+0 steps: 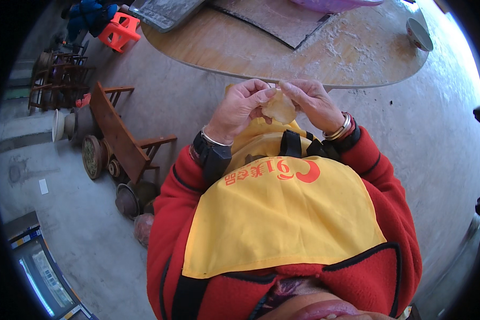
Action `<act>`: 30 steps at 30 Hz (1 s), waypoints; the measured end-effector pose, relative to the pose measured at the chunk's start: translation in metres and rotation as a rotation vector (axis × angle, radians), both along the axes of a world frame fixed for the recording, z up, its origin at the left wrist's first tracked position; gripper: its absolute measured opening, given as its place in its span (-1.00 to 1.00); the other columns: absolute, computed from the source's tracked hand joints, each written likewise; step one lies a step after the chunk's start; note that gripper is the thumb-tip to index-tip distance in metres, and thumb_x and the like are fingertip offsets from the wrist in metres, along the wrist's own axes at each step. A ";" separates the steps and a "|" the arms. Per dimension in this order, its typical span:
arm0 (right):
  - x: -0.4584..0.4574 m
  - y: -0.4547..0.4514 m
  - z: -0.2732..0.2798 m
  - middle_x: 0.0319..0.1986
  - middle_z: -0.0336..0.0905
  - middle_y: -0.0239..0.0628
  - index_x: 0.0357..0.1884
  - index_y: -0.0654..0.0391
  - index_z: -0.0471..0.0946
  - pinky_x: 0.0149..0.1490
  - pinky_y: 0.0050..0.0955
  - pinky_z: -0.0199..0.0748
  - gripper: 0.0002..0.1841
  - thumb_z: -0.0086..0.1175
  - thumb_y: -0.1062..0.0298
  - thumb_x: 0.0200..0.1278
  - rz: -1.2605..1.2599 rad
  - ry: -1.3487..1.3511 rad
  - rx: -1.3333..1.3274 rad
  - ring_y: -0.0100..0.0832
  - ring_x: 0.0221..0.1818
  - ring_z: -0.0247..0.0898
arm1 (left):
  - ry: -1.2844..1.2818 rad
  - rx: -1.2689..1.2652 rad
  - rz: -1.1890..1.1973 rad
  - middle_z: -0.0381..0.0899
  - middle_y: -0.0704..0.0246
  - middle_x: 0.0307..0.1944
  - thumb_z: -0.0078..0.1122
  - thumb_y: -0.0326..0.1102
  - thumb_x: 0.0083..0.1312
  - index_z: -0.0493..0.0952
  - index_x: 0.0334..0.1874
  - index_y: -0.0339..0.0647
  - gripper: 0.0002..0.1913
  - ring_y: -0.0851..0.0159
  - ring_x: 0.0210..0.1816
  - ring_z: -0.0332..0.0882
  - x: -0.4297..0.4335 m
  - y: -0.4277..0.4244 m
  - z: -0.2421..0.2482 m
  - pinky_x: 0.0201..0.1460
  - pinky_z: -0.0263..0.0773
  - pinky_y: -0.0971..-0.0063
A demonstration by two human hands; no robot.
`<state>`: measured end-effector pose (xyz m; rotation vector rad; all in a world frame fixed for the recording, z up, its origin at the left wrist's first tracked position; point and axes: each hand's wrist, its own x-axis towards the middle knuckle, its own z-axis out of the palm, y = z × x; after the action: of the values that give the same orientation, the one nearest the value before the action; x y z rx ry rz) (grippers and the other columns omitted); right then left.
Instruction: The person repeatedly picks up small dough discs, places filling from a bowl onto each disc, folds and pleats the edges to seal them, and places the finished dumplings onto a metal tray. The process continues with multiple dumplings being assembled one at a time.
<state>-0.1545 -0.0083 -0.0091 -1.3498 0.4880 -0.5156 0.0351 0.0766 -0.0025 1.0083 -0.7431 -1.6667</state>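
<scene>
A thin, pale yellowish piece of what looks like dough [281, 109] hangs between my two hands, just in front of the table's near edge. My left hand [242, 106] pinches its upper left side between thumb and fingers. At its upper right side, my right hand [313, 100] grips it with thumb and forefinger. The piece has an uneven lower edge and hangs above my lap. Some of my fingertips are hidden behind it. Bracelets circle both wrists, and a black strapped device [216, 156] sits on the left one.
Beyond my hands stands a floured wooden table [240, 60] with a dark-edged board [280, 24], a metal tray [164, 12], a purple basin [336, 4] and a bowl [419, 35]. A wooden bench [120, 134], pots [130, 200] and a red stool [121, 32] are at the left.
</scene>
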 end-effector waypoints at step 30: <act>0.016 0.003 -0.006 -0.51 0.56 -0.20 -0.27 0.27 0.57 -0.39 -0.45 0.42 -0.75 0.18 0.25 0.24 -0.304 0.142 -0.434 -0.40 -0.52 0.45 | -0.142 -0.048 0.272 0.59 0.37 -0.24 0.15 -0.52 0.28 0.51 -0.10 -0.33 -0.84 0.46 -0.22 0.58 -0.013 -0.001 -0.004 -0.23 0.60 0.54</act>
<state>-0.1387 -0.0049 -0.0152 -1.7465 0.7333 -0.8125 0.0220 0.0758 -0.0065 1.1487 -0.7008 -1.3489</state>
